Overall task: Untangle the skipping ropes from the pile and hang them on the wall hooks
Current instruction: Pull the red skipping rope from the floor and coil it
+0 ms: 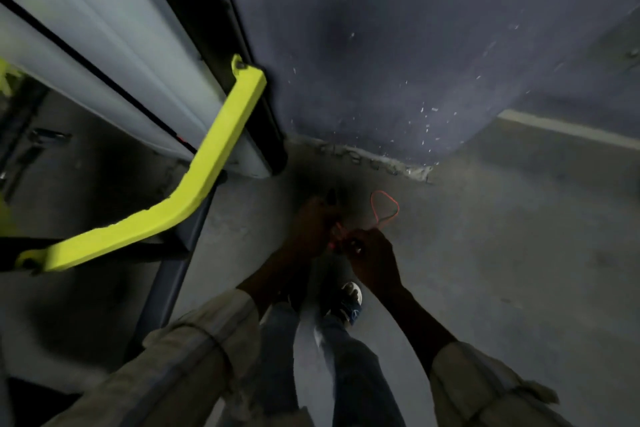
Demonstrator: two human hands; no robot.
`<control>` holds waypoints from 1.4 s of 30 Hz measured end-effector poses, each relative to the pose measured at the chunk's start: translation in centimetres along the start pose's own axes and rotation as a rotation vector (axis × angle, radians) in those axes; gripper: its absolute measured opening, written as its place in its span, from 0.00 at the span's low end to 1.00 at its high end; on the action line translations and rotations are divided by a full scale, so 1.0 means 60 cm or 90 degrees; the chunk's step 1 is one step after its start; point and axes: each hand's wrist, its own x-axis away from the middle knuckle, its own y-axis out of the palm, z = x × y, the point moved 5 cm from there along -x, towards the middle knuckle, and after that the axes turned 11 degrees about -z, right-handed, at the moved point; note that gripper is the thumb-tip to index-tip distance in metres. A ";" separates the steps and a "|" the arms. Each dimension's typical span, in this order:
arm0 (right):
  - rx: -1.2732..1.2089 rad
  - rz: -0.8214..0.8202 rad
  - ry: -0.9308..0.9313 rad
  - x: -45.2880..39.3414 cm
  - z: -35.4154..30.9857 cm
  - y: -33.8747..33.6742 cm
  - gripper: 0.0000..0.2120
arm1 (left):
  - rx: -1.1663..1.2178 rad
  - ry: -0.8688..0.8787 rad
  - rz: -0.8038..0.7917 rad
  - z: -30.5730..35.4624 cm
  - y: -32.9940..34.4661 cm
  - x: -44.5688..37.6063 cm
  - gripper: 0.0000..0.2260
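Observation:
A thin red skipping rope [384,206] forms a small loop in the air above the grey floor, just ahead of my hands. My left hand [310,227] grips a dark rope handle [331,197] that sticks up from its fist, with red cord running down beside it. My right hand [369,253] pinches the red cord close to the left hand, at the base of the loop. The frame is dark and blurred, so the finer tangles are hard to tell. No wall hook is in view.
A dark blue-grey wall [398,45] rises straight ahead, meeting the concrete floor [502,236]. A bright yellow bent bar [194,184] on a dark frame stands at the left beside a white panel [104,45]. My legs and a shoe [349,298] are below.

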 end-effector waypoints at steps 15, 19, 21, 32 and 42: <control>-0.543 -0.138 -0.049 0.145 -0.306 -0.064 0.07 | 0.150 0.158 0.175 0.096 -0.215 0.200 0.01; -0.378 -0.022 -0.128 0.189 -0.386 -0.084 0.06 | 0.191 0.161 0.137 0.053 -0.230 0.260 0.19; -0.375 0.105 -0.142 0.208 -0.409 -0.110 0.03 | 0.249 0.157 0.085 0.049 -0.227 0.292 0.15; 0.007 0.042 -0.237 0.274 -0.446 -0.081 0.06 | 0.205 0.230 0.063 0.140 -0.265 0.375 0.14; 0.042 0.147 -0.179 0.326 -0.324 -0.155 0.07 | 0.253 0.169 0.038 0.130 -0.178 0.448 0.16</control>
